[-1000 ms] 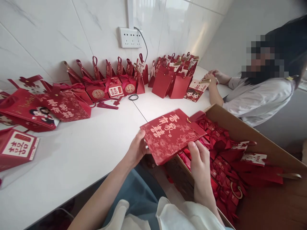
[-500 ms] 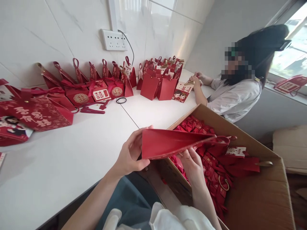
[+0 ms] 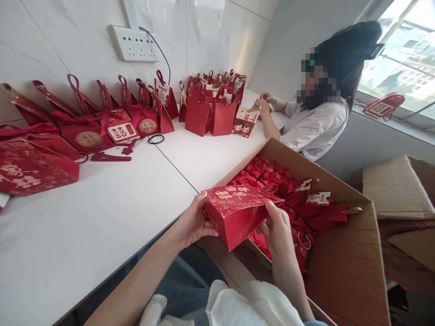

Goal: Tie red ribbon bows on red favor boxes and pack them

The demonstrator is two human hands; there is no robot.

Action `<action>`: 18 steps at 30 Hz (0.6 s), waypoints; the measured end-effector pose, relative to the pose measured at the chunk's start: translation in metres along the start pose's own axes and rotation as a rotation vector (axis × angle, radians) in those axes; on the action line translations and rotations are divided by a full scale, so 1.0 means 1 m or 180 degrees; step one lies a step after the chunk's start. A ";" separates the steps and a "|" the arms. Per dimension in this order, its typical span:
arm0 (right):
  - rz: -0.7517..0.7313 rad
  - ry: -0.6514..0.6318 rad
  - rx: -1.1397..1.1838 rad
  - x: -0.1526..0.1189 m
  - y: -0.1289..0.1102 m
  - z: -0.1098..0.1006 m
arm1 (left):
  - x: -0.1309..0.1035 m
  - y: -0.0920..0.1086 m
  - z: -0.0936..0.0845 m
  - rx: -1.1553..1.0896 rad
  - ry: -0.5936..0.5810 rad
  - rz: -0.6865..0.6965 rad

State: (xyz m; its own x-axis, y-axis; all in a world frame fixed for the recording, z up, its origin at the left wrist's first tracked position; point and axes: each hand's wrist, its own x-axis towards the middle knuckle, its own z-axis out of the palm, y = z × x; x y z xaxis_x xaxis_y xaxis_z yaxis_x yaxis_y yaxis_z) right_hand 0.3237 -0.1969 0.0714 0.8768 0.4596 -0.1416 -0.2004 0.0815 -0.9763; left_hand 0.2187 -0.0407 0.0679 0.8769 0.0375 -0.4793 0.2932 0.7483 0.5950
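Between both hands I hold a red paper gift box [image 3: 238, 213] with white lettering on its upper face and a ribbon loop at its narrow end. My left hand [image 3: 195, 224] grips the wide base end, thumb on top and fingers beneath. My right hand [image 3: 277, 226] is closed on the narrow end near the loop, some of its fingers hidden behind the box. Just beyond lies an open cardboard carton [image 3: 343, 262] filled with red boxes and ribbons [image 3: 268, 170].
A white table [image 3: 112, 217] carries a row of red gift boxes [image 3: 91, 131] and a second cluster [image 3: 224, 115]. Loose ribbon strips [image 3: 112, 156] and a black loop [image 3: 156, 139] lie there. A co-worker [image 3: 316, 122] sits at the far side. Another carton [image 3: 394, 190] stands right.
The box in my hands has been turned: its plain red side faced me before, and now its lettered face shows on top. The view has swung slightly right.
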 end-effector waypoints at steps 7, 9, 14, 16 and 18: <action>0.0429 -0.0012 0.0241 0.002 -0.005 -0.015 | 0.005 -0.001 0.005 0.0294 -0.0033 -0.0131; 0.0706 0.0056 0.0388 0.005 -0.005 -0.025 | 0.005 0.000 0.011 0.0609 -0.0101 -0.0258; 0.1101 -0.0029 0.0488 0.006 0.001 -0.055 | 0.006 0.003 0.027 0.1638 -0.0152 -0.0106; 0.1059 -0.0234 0.0361 -0.001 0.005 -0.065 | 0.009 0.004 0.029 0.1883 -0.0081 0.0212; 0.0872 -0.0264 0.0221 -0.008 0.008 -0.074 | 0.017 0.004 0.026 0.2173 -0.0255 0.0617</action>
State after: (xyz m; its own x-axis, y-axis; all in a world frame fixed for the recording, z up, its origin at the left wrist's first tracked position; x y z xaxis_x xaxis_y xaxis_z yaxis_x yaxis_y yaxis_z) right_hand 0.3473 -0.2658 0.0522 0.7479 0.5432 -0.3817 -0.4565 0.0034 -0.8897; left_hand 0.2442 -0.0541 0.0791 0.9550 0.0595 -0.2906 0.2793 0.1503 0.9484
